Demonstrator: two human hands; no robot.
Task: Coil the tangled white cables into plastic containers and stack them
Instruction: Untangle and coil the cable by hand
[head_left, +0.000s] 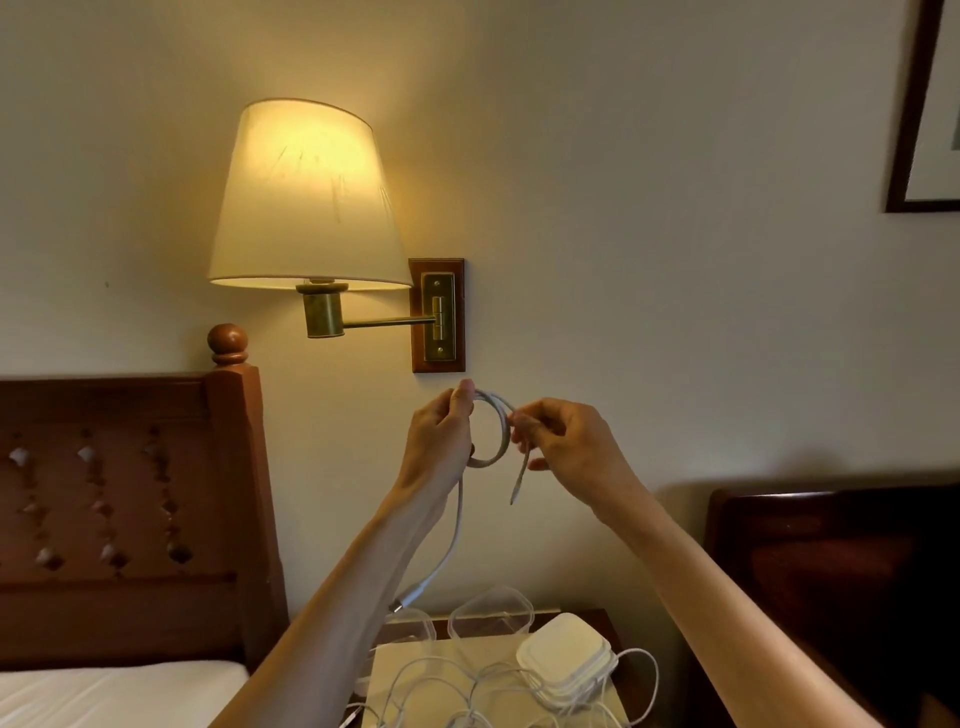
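Hanging in the air before the wall, a white cable (491, 431) was wound into a small loop held between two raised hands. The left hand (441, 436) gripped the loop's left side, thumb and fingers curled round the strands; one end trailed down past the forearm to a metal-tipped plug (408, 598). The right hand (566, 447) pinched the loop's right side, a short free end (519, 478) dangling below its fingers. Beneath, on a wooden nightstand (605, 621): clear plastic containers (491, 613), a stack of white lids (566, 657), and more tangled white cables (467, 691) spread over a pale sheet (421, 662). Above the hands, a lit wall lamp (306, 202) on a brass swing arm. At left, a carved wooden headboard (119, 499) and white bedding (119, 691); at upper right, a framed picture (919, 130).
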